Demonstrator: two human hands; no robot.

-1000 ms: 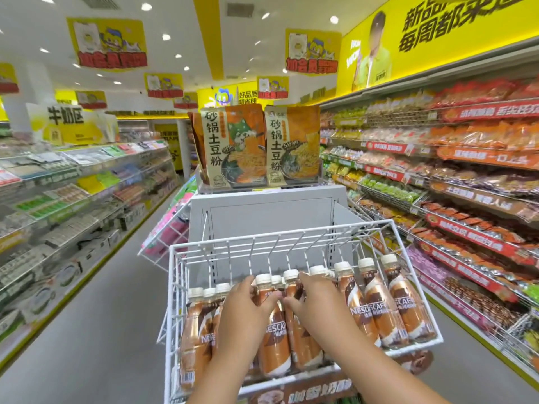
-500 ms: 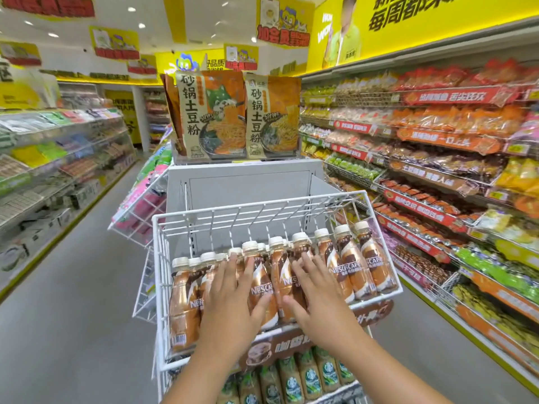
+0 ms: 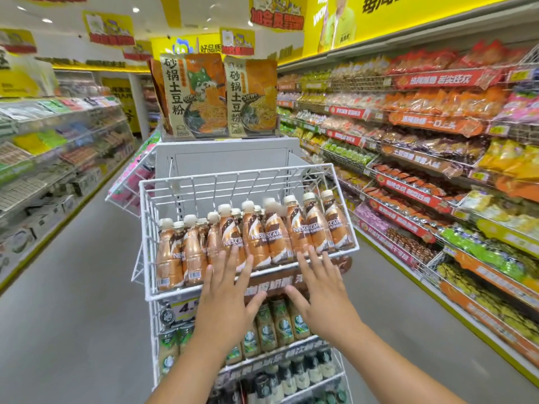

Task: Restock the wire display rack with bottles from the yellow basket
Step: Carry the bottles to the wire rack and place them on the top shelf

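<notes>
Vs 0.5 s ago: both hands off the Nescafe bottles (image 3: 253,237), now below the wire rack (image 3: 233,179) top tier's front edge. Left hand (image 3: 227,301) flat, fingers spread wide, tips at the front rail, holding nothing. Right hand (image 3: 323,290) likewise wide, empty. Bottles fill the tier's front row, upright, leaning back. Green-label bottles (image 3: 277,322) on the tier below. Yellow basket not in view.
</notes>
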